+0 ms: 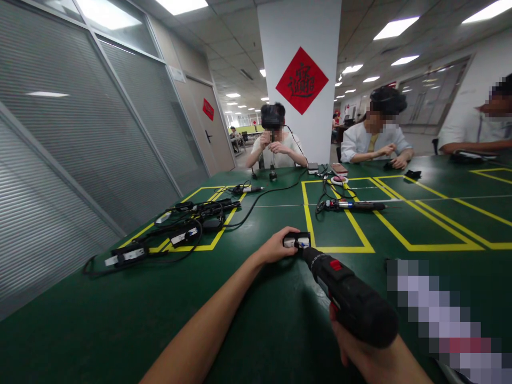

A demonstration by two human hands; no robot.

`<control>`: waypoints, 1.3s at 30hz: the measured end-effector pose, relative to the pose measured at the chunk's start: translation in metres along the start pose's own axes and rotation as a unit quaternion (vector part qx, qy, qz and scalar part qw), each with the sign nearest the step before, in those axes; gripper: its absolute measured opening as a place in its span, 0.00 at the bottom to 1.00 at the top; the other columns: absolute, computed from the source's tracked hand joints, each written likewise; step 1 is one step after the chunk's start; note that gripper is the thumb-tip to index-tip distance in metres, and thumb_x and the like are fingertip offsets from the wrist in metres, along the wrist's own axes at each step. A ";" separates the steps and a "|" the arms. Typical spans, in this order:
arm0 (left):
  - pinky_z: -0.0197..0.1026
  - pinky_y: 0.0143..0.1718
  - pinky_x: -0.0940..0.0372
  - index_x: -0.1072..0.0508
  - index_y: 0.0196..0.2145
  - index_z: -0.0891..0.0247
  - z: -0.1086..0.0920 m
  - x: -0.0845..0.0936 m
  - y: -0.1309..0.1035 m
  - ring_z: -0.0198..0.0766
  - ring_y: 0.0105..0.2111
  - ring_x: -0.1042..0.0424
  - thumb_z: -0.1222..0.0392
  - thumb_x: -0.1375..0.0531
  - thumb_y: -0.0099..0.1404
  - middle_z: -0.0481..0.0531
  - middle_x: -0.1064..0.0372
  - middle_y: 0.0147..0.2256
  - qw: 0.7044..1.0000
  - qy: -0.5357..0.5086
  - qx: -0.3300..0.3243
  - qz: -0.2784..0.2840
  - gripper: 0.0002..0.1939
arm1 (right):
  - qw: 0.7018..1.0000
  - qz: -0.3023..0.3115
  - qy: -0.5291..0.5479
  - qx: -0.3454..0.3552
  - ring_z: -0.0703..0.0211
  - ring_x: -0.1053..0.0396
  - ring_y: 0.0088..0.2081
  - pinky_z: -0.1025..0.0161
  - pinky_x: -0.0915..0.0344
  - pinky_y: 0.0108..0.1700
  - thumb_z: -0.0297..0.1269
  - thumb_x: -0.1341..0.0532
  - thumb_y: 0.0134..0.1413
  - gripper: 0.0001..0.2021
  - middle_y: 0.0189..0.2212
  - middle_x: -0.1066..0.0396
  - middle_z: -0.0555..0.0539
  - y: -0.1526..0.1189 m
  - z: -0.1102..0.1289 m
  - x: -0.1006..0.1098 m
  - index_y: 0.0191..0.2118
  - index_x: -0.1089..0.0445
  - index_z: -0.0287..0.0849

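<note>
My right hand is wrapped round the grip of a black cordless drill with a red switch on top. The drill's chuck points away from me and to the left, its tip at a small black box with whitish parts inside. Pinched round the left side of that box is my left hand, resting at the green table. Whether the drill bit touches a screw in the box is too small to tell.
Black power strips and cables lie at the left. A soldering iron-like tool and a long black tool with a cable lie farther back. Yellow tape marks the tabletop. Several people sit across the table. A pixelated patch covers the lower right.
</note>
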State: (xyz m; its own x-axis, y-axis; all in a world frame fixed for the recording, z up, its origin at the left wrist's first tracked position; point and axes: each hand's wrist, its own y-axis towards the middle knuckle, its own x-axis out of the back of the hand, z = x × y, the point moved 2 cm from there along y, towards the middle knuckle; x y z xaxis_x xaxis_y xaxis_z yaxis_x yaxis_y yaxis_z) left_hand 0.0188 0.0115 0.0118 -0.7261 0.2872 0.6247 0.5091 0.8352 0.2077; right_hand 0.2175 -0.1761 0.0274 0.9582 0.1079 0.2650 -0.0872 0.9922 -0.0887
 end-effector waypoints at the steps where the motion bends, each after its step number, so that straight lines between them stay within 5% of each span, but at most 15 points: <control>1: 0.39 0.40 0.40 0.39 0.49 0.62 0.000 0.000 0.000 0.37 0.38 0.35 0.64 0.41 0.50 0.52 0.36 0.42 1.000 0.000 0.000 0.000 0.27 | 1.000 -0.009 -0.003 0.003 0.63 0.39 0.17 0.67 0.40 0.19 0.43 0.42 0.43 0.11 0.15 0.37 0.53 0.001 -0.002 0.000 0.33 0.32 0.43; 10: 0.39 0.41 0.40 0.38 0.49 0.63 -0.002 0.000 -0.001 0.37 0.38 0.35 0.65 0.41 0.50 0.52 0.36 0.43 1.000 -0.007 0.008 -0.006 0.27 | 0.998 -0.038 -0.027 -0.029 0.63 0.37 0.16 0.68 0.40 0.17 0.43 0.41 0.42 0.10 0.14 0.35 0.53 -0.011 0.026 0.005 0.30 0.30 0.43; 15: 0.39 0.40 0.39 0.39 0.49 0.63 -0.002 0.001 -0.001 0.37 0.37 0.35 0.65 0.41 0.49 0.52 0.36 0.42 1.000 -0.009 0.006 -0.003 0.27 | 0.998 -0.054 -0.005 0.014 0.65 0.39 0.15 0.67 0.40 0.16 0.40 0.42 0.42 0.08 0.17 0.34 0.51 0.002 -0.005 -0.006 0.29 0.31 0.43; 21: 0.38 0.40 0.39 0.39 0.49 0.62 -0.004 0.001 -0.002 0.36 0.37 0.35 0.65 0.41 0.50 0.52 0.36 0.43 1.000 -0.008 -0.003 -0.005 0.27 | 0.998 -0.048 0.022 -0.024 0.66 0.41 0.11 0.68 0.42 0.13 0.37 0.44 0.46 0.05 0.15 0.35 0.53 0.012 -0.036 -0.015 0.31 0.33 0.44; 29: 0.39 0.41 0.39 0.39 0.49 0.62 -0.003 0.001 -0.002 0.37 0.39 0.35 0.66 0.41 0.49 0.52 0.37 0.44 1.000 -0.001 -0.007 -0.005 0.28 | 0.995 -0.042 0.080 -0.033 0.68 0.40 0.11 0.67 0.42 0.13 0.36 0.40 0.42 0.07 0.21 0.30 0.51 0.008 -0.017 -0.010 0.31 0.35 0.44; 39: 0.40 0.42 0.40 0.39 0.49 0.62 -0.006 0.001 -0.002 0.38 0.39 0.35 0.65 0.41 0.50 0.52 0.37 0.43 1.000 -0.004 0.006 -0.007 0.27 | 0.997 -0.049 0.041 -0.035 0.67 0.42 0.09 0.68 0.44 0.10 0.34 0.42 0.40 0.05 0.11 0.40 0.58 0.011 -0.008 -0.013 0.28 0.37 0.46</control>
State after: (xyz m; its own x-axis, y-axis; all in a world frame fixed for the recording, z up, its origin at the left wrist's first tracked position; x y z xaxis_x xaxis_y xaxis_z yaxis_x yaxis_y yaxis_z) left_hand 0.0198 0.0068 0.0168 -0.7370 0.2791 0.6156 0.4935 0.8446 0.2078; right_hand 0.2062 -0.1667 0.0152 0.9806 0.0016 0.1960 0.0250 0.9908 -0.1332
